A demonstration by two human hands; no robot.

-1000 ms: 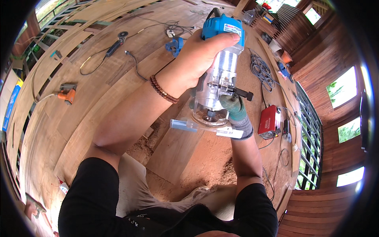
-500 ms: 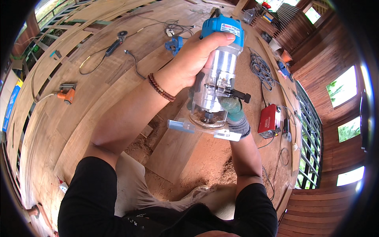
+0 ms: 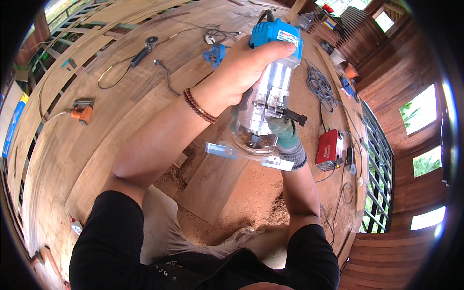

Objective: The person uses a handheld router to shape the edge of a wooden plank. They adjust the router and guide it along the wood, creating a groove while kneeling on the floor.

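Note:
Held up in front of me is a trim router (image 3: 268,92) with a blue top, a silver body and a clear plastic base with a black clamp screw. My left hand (image 3: 249,65), bare and with a beaded bracelet at the wrist, wraps round its upper part, thumb across the front just below the label. Behind the base is my right hand (image 3: 288,137) in a green and grey knit glove. It grips the router from the far side, and its fingers are mostly hidden by the clear base.
Wooden floorboards (image 3: 121,125) carry sawdust (image 3: 256,193) near my legs. To the left lie an orange nailer (image 3: 83,114) and an angle grinder (image 3: 141,54). A blue tool part (image 3: 214,55) sits beyond my forearm. At right are a coiled cable (image 3: 320,87) and a red machine (image 3: 328,147).
The router and my left hand have shifted slightly right and down, and the router's top has tilted a little to the right. Both hands keep their hold.

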